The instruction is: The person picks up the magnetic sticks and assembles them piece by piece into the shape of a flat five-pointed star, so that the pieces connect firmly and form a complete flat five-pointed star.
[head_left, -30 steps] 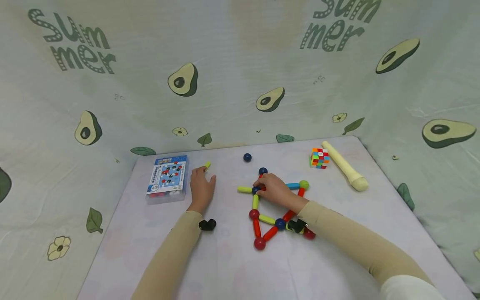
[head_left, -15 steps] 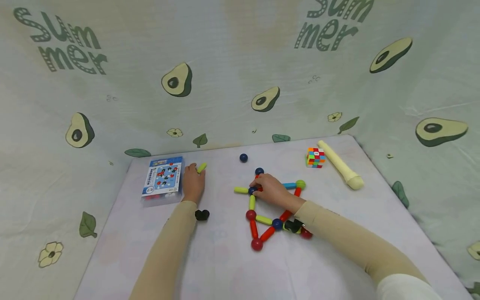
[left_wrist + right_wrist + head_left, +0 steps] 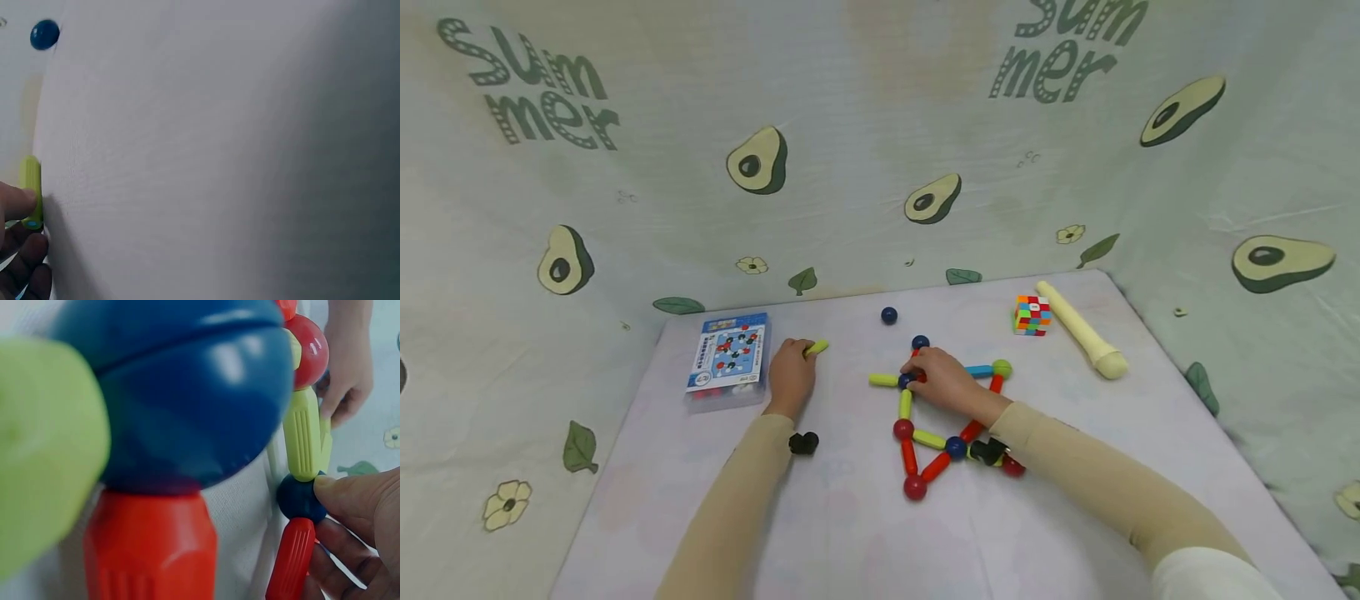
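In the head view my left hand [image 3: 792,379] pinches a yellow-green magnetic rod [image 3: 817,347] just above the table, right of the boxed set. The left wrist view shows thumb and fingers around that rod [image 3: 31,181]. My right hand [image 3: 951,385] holds a dark blue ball [image 3: 299,499] of the magnetic rod-and-ball frame, the thumb on the ball and the fingers behind it. From this ball run a red rod [image 3: 292,559] and yellow-green rods [image 3: 304,434]. The right hand and forearm hide part of the frame.
A clear plastic box [image 3: 727,362] with a printed card stands at the left. A loose blue ball [image 3: 889,316] lies at the back. A puzzle cube [image 3: 1032,316] and a pale yellow baton-like stick [image 3: 1082,331] lie at the back right, before a hanging cloth [image 3: 850,242].
The left hand has moved toward the box, then back right and nearer with the yellow-green rod in its fingers. The right hand stays at the frame. The head view has shifted slightly.
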`<state>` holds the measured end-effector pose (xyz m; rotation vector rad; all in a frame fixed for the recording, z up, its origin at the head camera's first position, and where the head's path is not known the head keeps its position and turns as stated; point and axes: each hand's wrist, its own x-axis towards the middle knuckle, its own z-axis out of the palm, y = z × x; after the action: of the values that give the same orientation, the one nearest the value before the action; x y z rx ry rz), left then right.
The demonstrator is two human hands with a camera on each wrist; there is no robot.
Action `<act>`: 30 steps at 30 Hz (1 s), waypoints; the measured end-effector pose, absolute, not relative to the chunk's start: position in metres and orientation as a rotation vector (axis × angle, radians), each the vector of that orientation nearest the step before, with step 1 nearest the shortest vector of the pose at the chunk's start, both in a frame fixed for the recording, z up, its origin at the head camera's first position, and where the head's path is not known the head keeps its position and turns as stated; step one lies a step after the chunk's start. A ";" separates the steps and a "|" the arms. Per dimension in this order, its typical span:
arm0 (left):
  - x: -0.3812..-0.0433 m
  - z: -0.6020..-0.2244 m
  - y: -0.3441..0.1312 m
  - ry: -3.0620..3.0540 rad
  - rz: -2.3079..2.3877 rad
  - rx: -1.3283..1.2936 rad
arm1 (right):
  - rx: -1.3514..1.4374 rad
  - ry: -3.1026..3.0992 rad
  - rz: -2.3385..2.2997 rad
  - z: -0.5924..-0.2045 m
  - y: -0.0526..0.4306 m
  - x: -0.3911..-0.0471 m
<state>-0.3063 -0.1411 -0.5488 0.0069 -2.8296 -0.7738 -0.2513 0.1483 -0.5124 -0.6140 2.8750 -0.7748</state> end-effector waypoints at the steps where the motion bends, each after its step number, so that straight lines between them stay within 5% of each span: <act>1: -0.303 -0.548 -0.140 -2.838 -0.788 -0.013 | -0.609 2.873 -0.779 -0.512 0.149 -0.251; 21: -0.215 -0.559 -0.122 -2.911 -0.818 -0.476 | -0.595 2.866 -0.762 -0.512 0.148 -0.252; 30: -0.201 -0.559 -0.111 -2.972 -0.819 -0.755 | -0.610 2.871 -0.764 -0.513 0.149 -0.252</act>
<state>-0.2007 -0.1112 -0.5588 -0.7550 -2.9721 -0.8189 -0.2518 0.1486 -0.5129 -0.6097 2.8714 -0.7638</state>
